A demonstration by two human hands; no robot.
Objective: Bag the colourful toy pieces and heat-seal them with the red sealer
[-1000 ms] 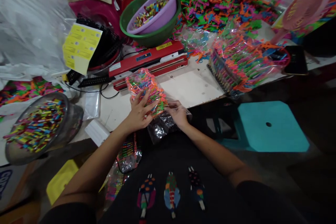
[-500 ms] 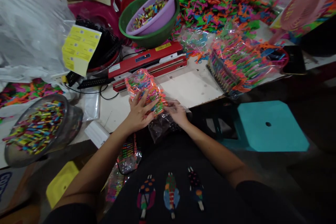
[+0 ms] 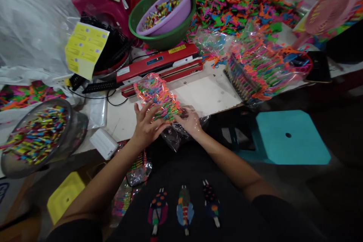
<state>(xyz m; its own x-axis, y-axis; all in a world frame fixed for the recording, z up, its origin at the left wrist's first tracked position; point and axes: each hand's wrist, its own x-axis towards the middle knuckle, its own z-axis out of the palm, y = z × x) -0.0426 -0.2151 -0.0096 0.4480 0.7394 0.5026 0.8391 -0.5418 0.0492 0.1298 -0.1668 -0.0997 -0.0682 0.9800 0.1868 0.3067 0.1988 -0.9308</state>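
Note:
A clear plastic bag [image 3: 154, 90] packed with small bright plastic pieces lies at the front edge of the white table, its loose end hanging over the edge. My left hand [image 3: 146, 125] rests against its near left side, fingers spread and touching the plastic. At the lower right corner, my right hand [image 3: 191, 123] is closed on the bag, thumb and fingers pinching the film by the opening. The exact shape of the pieces inside is too small to tell. Just behind the bag stands a red heat sealer [image 3: 159, 62] with a small lit display.
A larger filled bag [image 3: 255, 70] sits to the right, with a pink handheld fan [image 3: 324, 9] beyond. Behind are a purple basin [image 3: 185, 5] in a green basin [image 3: 159, 43] and a colourful heap [image 3: 241, 3]. A grey tub [image 3: 78, 126] stands left, a teal stool [image 3: 306, 140] right.
My left hand has slid slightly down and left off the bag's middle, its fingers more spread. My right hand has shifted a little onto the bag's corner. The view has tilted slightly.

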